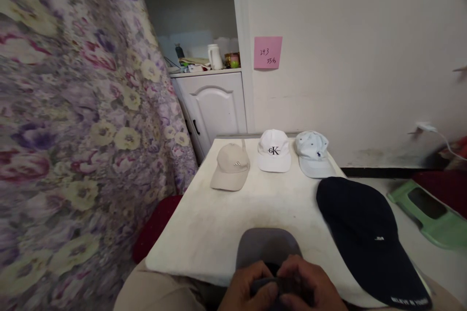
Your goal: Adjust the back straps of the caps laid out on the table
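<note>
A dark grey baseball cap (268,244) lies at the near edge of the table, its brim pointing away from me. My left hand (251,287) is closed on the cap's near side, thumb and fingers pinching a dark strip of it. From the other side my right hand (308,284) grips the same part, its fingers curled and close to the left hand. Most of the cap's crown is hidden beneath both hands. Right of them lies a large navy cap (359,233) with small white lettering, its brim toward me.
Along the table's (219,223) far side sit a beige cap (231,165), a white cap (274,148) with black letters and a pale blue cap (314,153). A floral curtain (83,131) hangs at left. A green stool (430,214) stands at right.
</note>
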The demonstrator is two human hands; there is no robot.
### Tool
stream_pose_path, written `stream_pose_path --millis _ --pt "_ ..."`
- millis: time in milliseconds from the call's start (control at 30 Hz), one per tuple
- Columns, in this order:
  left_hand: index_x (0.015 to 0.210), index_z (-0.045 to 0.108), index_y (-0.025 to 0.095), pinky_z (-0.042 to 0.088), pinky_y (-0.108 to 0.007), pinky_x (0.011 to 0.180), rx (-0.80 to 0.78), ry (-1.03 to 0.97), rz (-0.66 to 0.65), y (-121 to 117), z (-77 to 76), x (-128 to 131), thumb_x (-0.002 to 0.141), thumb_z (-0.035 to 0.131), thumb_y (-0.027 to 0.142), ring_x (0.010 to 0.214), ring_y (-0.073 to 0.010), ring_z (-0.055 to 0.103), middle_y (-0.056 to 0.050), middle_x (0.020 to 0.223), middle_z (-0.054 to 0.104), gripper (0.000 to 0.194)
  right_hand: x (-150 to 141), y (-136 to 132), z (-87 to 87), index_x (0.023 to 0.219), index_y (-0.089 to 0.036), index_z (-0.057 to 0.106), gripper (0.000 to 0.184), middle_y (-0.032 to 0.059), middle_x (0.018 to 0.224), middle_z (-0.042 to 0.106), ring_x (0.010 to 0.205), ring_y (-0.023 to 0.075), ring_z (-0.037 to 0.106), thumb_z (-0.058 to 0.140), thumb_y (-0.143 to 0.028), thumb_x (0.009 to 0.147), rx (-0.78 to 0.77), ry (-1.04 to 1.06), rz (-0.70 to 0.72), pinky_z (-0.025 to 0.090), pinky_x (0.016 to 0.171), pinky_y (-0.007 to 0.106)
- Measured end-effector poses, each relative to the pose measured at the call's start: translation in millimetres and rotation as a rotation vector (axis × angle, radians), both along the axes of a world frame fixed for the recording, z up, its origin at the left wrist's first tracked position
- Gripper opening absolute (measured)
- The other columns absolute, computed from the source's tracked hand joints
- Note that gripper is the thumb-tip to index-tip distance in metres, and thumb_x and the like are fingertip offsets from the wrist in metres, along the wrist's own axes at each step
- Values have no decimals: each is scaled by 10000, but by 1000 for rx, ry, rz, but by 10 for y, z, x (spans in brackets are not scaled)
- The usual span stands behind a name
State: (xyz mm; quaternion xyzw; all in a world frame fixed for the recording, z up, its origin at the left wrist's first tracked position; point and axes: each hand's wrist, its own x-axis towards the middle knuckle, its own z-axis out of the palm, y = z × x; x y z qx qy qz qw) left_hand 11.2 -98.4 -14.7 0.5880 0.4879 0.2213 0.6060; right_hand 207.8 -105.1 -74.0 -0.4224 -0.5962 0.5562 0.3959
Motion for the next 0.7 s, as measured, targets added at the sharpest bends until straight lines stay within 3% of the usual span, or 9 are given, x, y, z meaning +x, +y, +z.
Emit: stream_pose_path --millis 133,233,367,467,600,700 --pt "740 552 204 276 -268 599 4 -44 8 42 -103 -11 761 634 613 640 -140 374 52 649 436 418 5 30 9 889 -235 572 458 -63 657 482 579 123 400 773 -586 673 -180 251 82 308 544 241" --pt "746 559 195 248 -265 568 5 -98 9 63 -73 -64 778 644 588 613 -129 349 57 633 430 404 52 60 3 856 -221 565 549 -83 590 434 494 96 325 682 -739 715 -234 244 102 250 485 233" --pt "736 567 189 226 -262 564 8 -164 19 81 21 -120 791 672 548 604 -120 338 60 621 423 379 186 95 54 816 -195 608 507 -39 678 468 628 130 391 631 -701 809 -160 158 -50 320 577 245" --pt "712 555 194 209 -258 556 -5 -202 52 71 38 -133 787 688 528 597 -117 326 59 613 414 368 286 105 50 826 -199 624 456 -40 686 451 645 138 369 629 -655 843 -166 163 -170 306 568 244" --pt "712 552 192 211 -248 545 -27 -222 73 102 10 -142 786 703 499 593 -113 330 56 614 426 349 330 125 7 762 -201 609 457 -57 620 399 599 132 333 633 -650 841 -155 168 -202 276 527 243" --pt "729 562 183 232 -241 536 18 -185 34 260 148 -141 793 694 509 580 -111 356 47 624 456 357 307 213 130 716 -195 591 457 -41 639 466 605 134 370 645 -632 836 -128 161 -261 314 546 248"
